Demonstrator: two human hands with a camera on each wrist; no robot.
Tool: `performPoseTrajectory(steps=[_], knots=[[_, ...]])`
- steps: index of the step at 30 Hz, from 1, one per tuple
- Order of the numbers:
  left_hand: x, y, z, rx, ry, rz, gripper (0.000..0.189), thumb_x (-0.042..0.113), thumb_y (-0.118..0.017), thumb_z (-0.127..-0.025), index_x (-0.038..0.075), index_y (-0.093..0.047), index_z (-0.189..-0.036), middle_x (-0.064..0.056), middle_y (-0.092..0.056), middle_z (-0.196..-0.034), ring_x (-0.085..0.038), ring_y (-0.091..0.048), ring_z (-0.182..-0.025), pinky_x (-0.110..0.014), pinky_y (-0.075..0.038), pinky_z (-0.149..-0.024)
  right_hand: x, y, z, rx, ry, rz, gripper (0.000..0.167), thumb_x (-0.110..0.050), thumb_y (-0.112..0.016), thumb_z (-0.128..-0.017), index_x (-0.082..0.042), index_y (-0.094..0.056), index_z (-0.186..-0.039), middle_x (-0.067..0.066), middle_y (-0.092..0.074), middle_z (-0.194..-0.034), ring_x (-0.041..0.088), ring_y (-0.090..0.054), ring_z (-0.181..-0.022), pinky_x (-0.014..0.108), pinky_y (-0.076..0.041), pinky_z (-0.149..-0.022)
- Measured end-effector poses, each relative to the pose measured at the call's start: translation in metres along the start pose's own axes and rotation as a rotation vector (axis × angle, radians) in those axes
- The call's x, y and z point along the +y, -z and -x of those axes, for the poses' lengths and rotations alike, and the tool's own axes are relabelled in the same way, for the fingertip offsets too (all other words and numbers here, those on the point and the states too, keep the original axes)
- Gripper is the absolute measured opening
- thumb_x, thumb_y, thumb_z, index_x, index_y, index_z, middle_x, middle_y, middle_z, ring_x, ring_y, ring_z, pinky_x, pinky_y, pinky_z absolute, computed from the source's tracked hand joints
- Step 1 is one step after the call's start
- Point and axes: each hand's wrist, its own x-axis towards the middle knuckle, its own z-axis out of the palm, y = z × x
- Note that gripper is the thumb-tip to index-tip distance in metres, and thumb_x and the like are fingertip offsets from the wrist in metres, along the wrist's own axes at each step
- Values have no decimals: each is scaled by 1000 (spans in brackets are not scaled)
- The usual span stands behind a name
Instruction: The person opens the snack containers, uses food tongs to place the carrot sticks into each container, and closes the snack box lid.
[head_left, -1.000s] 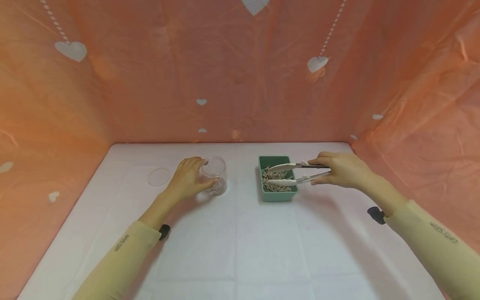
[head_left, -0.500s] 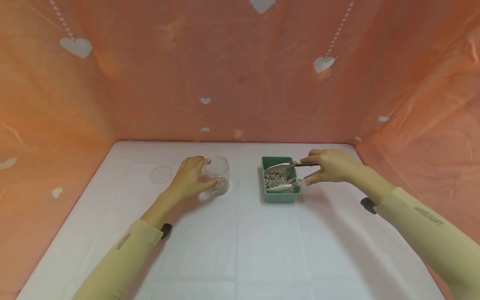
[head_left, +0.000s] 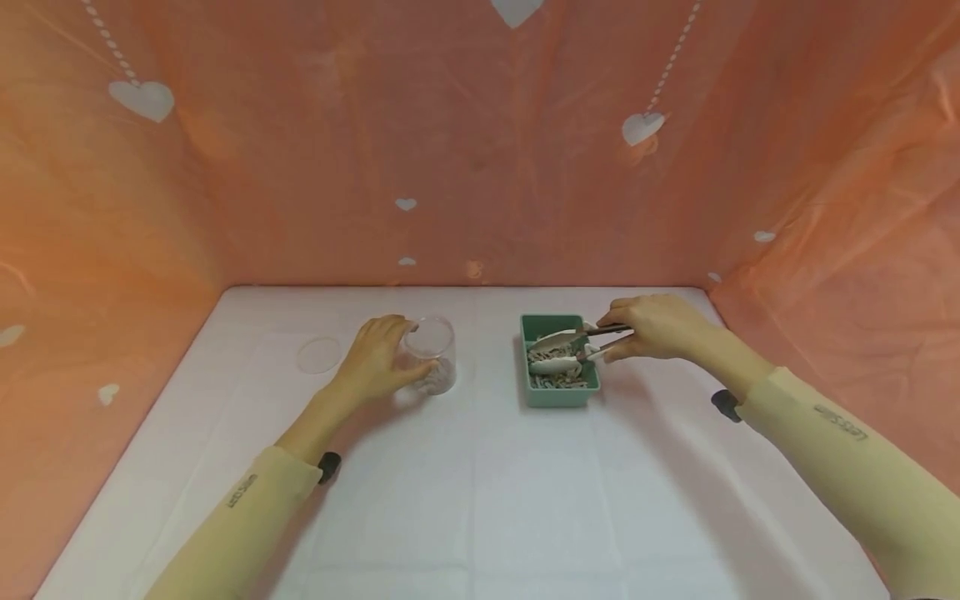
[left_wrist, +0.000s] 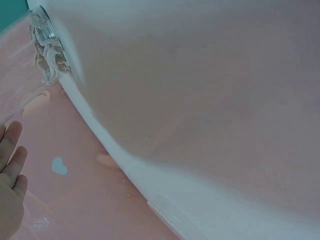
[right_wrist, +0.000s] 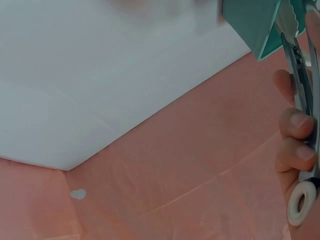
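Observation:
My left hand (head_left: 378, 354) holds a clear round jar (head_left: 442, 335) upright on the table, thumb and fingers around its near left side. Greyish shredded strips (left_wrist: 47, 52) lie in the jar's lower part. To the right stands a green rectangular box (head_left: 558, 398) with more grey-brown strips (head_left: 561, 382) inside. My right hand (head_left: 654, 327) grips metal tongs (right_wrist: 302, 82) with pale scalloped heads; both heads reach down into the box among the strips, a gap between them. In the right wrist view a white ring (right_wrist: 301, 202) shows at the handle end of the tongs.
A clear round lid (head_left: 318, 355) lies flat on the white-covered table (head_left: 480, 483), left of the jar. Orange sheeting (head_left: 480, 167) with white hearts rises behind the table and along both sides.
My right hand has moved left, bringing the tongs farther into the box. The tong heads spread wider, then came closer together. My left hand stays at the jar.

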Motion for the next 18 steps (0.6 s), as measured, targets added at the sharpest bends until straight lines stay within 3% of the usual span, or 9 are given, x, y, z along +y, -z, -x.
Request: performPoseTrajectory(steps=[13, 18], knots=[[3, 1, 0, -24, 16, 7, 72, 47, -79, -86, -5, -62, -133, -24, -61, -135, -43, -50, -134, -59, -32, -119, 1, 4, 10, 41, 13, -14, 43, -38, -90, -79, -10, -80, -111, 2, -74, -100, 24, -72, -84, 45, -60, -75], [2, 2, -1, -22, 17, 2, 72, 47, -79, -86, -5, -62, -132, -24, -62, -133, -42, -51, -133, -59, -33, -118, 3, 7, 17, 78, 5, 0, 43, -40, -91, -78, -12, -80, -109, -2, -69, -90, 15, -64, -72, 36, -54, -65]])
